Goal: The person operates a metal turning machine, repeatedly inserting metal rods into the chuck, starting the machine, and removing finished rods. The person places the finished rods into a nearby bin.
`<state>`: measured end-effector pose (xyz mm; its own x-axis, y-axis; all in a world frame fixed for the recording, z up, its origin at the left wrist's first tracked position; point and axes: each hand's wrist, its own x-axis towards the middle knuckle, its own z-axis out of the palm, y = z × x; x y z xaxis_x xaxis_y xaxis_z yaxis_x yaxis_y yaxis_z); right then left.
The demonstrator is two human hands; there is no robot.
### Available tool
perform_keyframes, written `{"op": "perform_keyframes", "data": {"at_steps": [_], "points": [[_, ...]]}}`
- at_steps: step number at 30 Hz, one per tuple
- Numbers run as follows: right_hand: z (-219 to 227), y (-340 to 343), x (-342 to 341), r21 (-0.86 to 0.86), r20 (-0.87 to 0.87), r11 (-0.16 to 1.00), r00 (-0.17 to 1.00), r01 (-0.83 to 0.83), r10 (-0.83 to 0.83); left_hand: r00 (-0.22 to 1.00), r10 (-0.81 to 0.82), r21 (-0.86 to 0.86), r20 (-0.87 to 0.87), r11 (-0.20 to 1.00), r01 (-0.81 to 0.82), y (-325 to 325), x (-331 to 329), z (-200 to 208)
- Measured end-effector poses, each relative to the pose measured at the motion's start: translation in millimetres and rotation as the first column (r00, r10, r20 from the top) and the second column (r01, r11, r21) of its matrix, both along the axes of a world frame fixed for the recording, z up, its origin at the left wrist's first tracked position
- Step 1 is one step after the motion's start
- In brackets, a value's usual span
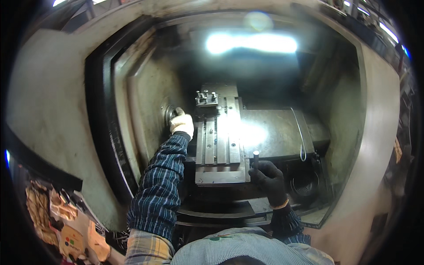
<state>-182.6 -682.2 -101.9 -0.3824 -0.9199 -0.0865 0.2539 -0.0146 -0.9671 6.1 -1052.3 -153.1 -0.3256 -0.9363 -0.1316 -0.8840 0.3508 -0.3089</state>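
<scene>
Inside a lathe enclosure, my left hand (pixel 182 123), in a white glove with dark fingertips, reaches to the round metal spindle chuck (pixel 169 113) on the left wall. Its fingers are closed at the chuck's face; whatever lies between them is hidden. My right hand (pixel 268 179), in a black glove, grips a short cylindrical metal rod (pixel 255 158) held upright, its bright end facing up. That hand is beside the front right corner of the slotted cross slide (pixel 222 145). A tool block (pixel 206 100) with several bolts is mounted toward the slide's back left.
A long thin metal hook (pixel 300 134) lies on the flat metal cover (pixel 278 132) to the right. Below the cover is a dark round opening (pixel 305 182). The enclosure frame (pixel 99 110) edges the left side. Gloves and rags (pixel 66 221) lie outside, lower left.
</scene>
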Motion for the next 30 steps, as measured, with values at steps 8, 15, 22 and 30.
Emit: {"op": "perform_keyframes", "data": {"at_steps": [8,15,22,30], "points": [[-14,-11,0,-0.115,0.028,0.992,0.999,0.046,-0.043,0.906,-0.372,-0.045,-0.203,0.928,0.371,30,-52,19],[-26,-56,-10,-0.262,-0.244,0.965,0.969,-0.027,-0.039,0.338,-0.470,-0.349,-0.815,0.865,0.360,188,-45,51],[-35,-165,-10,-0.151,-0.174,0.953,0.956,-0.264,0.237,-0.275,0.014,-0.016,-0.961,0.994,0.106,270,86,124],[-80,-302,65,-0.322,-0.278,0.945,0.949,0.056,-0.151,-0.634,-0.137,0.054,-0.761,0.961,-0.272,363,189,189]]}}
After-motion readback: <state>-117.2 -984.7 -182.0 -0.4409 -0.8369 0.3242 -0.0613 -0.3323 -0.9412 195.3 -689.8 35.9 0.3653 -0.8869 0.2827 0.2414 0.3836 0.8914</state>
